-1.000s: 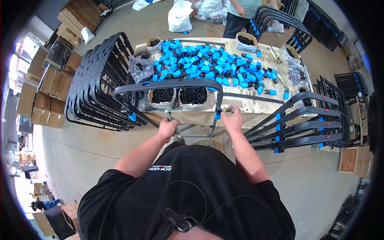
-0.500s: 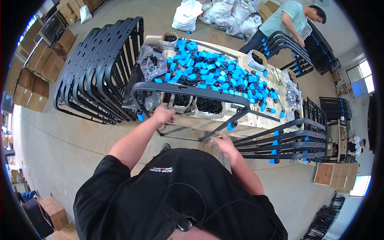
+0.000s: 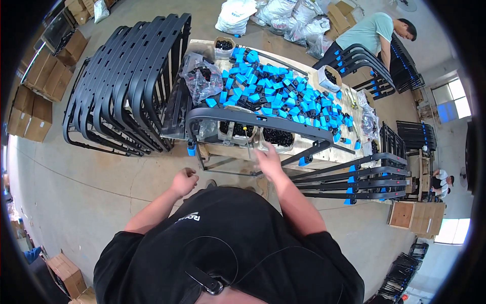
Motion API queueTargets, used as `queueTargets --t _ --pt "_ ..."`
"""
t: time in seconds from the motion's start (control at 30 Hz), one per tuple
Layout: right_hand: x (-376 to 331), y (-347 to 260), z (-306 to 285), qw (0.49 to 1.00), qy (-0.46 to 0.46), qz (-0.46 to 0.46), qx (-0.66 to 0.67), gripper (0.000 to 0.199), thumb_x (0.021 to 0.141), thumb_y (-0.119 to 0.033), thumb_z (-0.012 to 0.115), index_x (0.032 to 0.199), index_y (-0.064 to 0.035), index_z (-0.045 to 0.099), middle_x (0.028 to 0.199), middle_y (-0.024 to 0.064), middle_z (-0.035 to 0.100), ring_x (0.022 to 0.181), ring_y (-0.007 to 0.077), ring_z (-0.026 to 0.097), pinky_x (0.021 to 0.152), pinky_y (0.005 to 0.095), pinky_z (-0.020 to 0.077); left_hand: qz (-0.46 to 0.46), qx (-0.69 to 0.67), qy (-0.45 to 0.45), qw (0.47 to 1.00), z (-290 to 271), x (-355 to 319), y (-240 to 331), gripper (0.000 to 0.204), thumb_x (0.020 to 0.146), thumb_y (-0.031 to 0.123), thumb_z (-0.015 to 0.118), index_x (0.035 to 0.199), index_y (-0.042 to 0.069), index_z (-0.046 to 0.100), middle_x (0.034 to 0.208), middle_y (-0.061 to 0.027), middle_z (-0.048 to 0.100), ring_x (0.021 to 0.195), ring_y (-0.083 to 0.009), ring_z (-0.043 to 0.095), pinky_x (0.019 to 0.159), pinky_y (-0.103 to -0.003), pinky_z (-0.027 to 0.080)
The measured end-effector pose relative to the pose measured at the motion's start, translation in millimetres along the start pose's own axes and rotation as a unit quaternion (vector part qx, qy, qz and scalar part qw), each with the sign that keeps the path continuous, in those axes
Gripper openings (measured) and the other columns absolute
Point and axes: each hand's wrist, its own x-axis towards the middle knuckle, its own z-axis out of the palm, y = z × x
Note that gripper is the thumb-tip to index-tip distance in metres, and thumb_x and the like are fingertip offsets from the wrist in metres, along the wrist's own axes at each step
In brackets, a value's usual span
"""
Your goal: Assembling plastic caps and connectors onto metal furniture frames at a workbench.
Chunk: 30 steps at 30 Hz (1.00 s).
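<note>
My right hand, blurred by motion, is at a slim rod-like tool with a yellow tip pointing up; its exact kind cannot be made out. My left hand hangs lower and nearer my body, fingers curled, their contents hidden. A dark metal frame with rounded corners stands in front of me against the table, blue pieces on its legs. Behind its top bar are a bin and another bin of small black parts.
A heap of blue-and-black pieces covers much of the table. Stacked frames stand to the left and right. A plastic bag lies at the table's left. Beyond the table, a person in a light green shirt bends over frames.
My left hand has come back from the bin toward my body. My right hand has moved up and left, toward the bins, and the yellow-tipped tool now shows upright. The view has shifted slightly.
</note>
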Motion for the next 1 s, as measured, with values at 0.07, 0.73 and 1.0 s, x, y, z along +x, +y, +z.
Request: queueTargets --t 0.07,0.73,1.0 --pt "-24.0 30.9 -16.5 0.998 0.042 0.006 0.046 0.055 0.092 -0.024 0.071 0.139 -0.0036 0.052 0.111 0.0172 0.069 0.09 0.0204 0.067 0.069 0.0364 0.0565 0.089 0.095 0.117 0.985 -13.4 9.5 7.3 0.049 0.09 0.018 0.068 0.129 -0.009 0.056 0.102 -0.0143 0.069 0.081 -0.0191 0.068 0.076 -0.034 0.056" --pt "31.3 20.4 -198.0 0.909 0.083 0.128 -0.388 0.053 0.084 -0.042 0.067 0.108 0.0052 0.071 0.109 0.0319 0.069 0.111 0.0436 0.065 0.097 0.0463 0.0521 0.121 0.216 0.311 0.918 4.6 66.1 77.5 0.053 0.088 0.034 0.07 0.117 -0.009 0.06 0.105 -0.0302 0.07 0.105 -0.0451 0.068 0.09 -0.047 0.053" --pt "32.5 74.4 -203.2 0.996 0.053 -0.024 0.06 0.025 0.085 -0.026 0.076 0.092 -0.0034 0.071 0.083 0.009 0.07 0.068 0.026 0.066 0.064 0.0402 0.0522 0.008 -0.034 0.105 0.994 -6.1 62.7 88.3 0.025 0.088 0.025 0.072 0.083 0.003 0.061 0.068 -0.0087 0.064 0.053 -0.0206 0.061 0.047 -0.033 0.05"
